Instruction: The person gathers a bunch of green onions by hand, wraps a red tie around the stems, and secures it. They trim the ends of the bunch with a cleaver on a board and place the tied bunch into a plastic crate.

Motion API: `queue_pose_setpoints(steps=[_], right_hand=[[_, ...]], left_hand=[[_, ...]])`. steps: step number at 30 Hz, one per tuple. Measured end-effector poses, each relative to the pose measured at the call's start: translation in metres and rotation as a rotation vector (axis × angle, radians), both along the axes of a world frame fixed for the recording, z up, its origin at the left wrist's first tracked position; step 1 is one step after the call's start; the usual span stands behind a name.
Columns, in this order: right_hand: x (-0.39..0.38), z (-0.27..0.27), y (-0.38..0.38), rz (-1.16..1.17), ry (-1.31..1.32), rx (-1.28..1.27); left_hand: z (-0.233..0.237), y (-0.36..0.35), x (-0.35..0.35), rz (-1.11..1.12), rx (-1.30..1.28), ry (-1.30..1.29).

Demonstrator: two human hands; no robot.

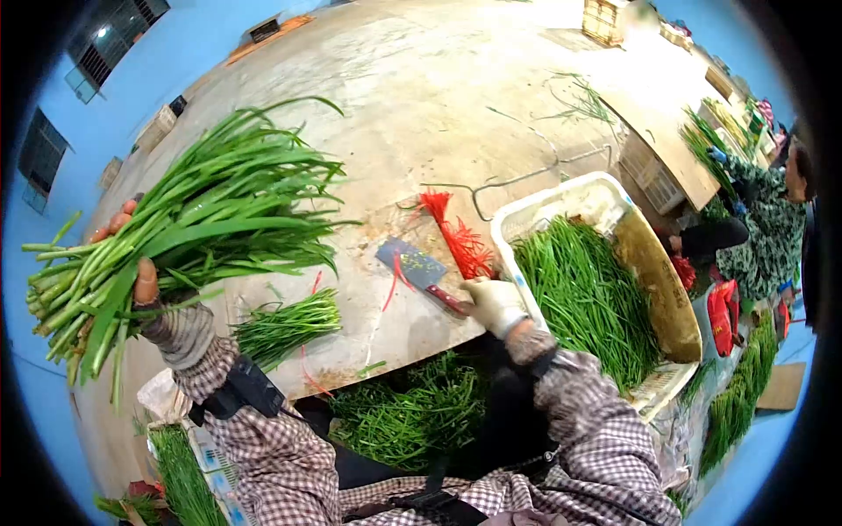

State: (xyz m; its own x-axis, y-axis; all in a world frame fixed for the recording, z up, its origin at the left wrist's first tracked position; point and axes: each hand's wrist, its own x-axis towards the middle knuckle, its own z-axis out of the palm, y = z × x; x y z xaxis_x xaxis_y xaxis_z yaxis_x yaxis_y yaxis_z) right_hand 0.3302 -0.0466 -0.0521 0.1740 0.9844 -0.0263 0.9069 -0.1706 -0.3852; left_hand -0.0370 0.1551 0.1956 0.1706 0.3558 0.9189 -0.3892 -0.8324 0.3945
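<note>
My left hand is raised at the left and grips a thick bunch of long green chives near its cut ends, leaves fanning up and right. My right hand, in a pale glove, holds the red handle of a cleaver whose flat blade lies on the wooden board. A smaller bunch of chives lies on the board between my arms. A bundle of red ties rests just beyond the cleaver.
A white crate packed with chives stands to the right of the board. More chives are heaped below the board's near edge. Another person works at a table at the far right. Boxes stand at the back.
</note>
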Motion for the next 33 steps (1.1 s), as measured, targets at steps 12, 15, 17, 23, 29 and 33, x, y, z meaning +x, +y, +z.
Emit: queue_pose_setpoints(steps=[12, 15, 17, 23, 29, 33], right_hand=[[-0.008, -0.118, 0.122, -0.006, -0.338, -0.138], [0.007, -0.092, 0.134, -0.078, -0.243, -0.151], [0.011, -0.057, 0.122, -0.159, -0.091, -0.033], [0.022, -0.074, 0.061, -0.083, 0.235, -0.131], [-0.015, -0.093, 0.026, -0.104, 0.289, -0.31], [-0.029, -0.138, 0.026, -0.2, 0.588, -0.23]], left_hand=[[-0.06, 0.005, 0.048, 0.309, -0.001, 0.099], [-0.082, -0.013, 0.091, 0.468, 0.068, 0.37], [-0.118, -0.022, 0.126, 0.242, 0.307, 0.583], [-0.332, -0.065, 0.151, -0.058, 0.848, 1.096], [-0.341, -0.083, 0.108, 0.016, 0.747, 1.389], [-0.329, -0.115, 0.076, 0.428, 0.698, 1.536]])
